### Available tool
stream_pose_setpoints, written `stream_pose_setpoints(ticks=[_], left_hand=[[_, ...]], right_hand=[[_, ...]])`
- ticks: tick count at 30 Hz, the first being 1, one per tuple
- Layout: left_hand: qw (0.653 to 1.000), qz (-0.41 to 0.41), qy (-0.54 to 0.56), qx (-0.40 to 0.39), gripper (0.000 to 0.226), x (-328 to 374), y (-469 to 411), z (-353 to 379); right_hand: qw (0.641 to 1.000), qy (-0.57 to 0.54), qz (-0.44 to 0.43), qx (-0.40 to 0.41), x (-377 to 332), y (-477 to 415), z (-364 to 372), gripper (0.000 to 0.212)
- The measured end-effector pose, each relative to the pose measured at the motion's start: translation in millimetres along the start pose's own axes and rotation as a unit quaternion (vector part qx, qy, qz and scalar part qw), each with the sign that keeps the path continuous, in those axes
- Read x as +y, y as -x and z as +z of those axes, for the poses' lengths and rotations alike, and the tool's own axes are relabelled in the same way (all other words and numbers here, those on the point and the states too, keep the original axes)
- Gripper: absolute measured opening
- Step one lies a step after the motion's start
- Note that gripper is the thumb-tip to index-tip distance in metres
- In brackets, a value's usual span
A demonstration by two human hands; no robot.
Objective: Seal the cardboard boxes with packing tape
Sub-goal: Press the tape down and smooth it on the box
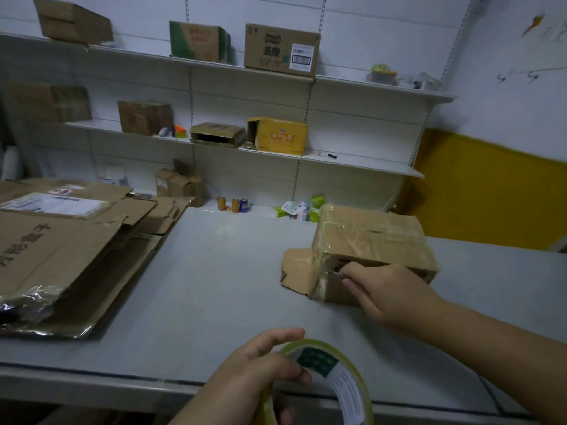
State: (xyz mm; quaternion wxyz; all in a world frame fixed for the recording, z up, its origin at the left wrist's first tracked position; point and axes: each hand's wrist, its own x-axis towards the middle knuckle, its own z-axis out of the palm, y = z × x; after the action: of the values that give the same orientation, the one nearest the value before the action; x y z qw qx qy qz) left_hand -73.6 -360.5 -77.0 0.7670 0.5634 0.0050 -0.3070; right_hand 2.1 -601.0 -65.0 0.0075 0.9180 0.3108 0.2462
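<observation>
1 box (371, 240) lengthwise left-right, right hand (387, 290) pinching tool (336, 275), left hand (260, 368) gripping tape (349, 392)

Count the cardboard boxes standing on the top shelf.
3. A plain box at the left end of the top shelf, a green-sided box mid-shelf, a barcode-labelled box right of it. More may lie beyond the left edge.
</observation>
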Motion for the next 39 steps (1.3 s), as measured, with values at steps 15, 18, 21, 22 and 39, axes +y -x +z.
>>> stream_pose_setpoints(ticks=[15,18,21,22,39], left_hand=[[0.998,-0.011,0.044,0.049,0.039,-11,-27,7],[0.999,-0.028,0.011,0.026,0.034,-9,-24,7],[0.999,-0.045,0.015,0.028,0.03,-5,-27,5],[0.997,-0.04,0.041,0.05,0.03,-2,-27,5],[0.997,-0.019,-0.053,-0.053,0.016,-22,-25,-17]], right_hand=[[0.994,0.092,-0.036,-0.038,-6,-7,9,0.032],[0.994,0.081,-0.021,-0.072,-8,-10,10,0.031],[0.99,0.084,-0.009,-0.111,-10,-13,5,0.01],[0.988,0.076,0.005,-0.132,-11,-14,3,0.011],[0.96,0.07,0.034,-0.271,-20,7,5,0.029]])
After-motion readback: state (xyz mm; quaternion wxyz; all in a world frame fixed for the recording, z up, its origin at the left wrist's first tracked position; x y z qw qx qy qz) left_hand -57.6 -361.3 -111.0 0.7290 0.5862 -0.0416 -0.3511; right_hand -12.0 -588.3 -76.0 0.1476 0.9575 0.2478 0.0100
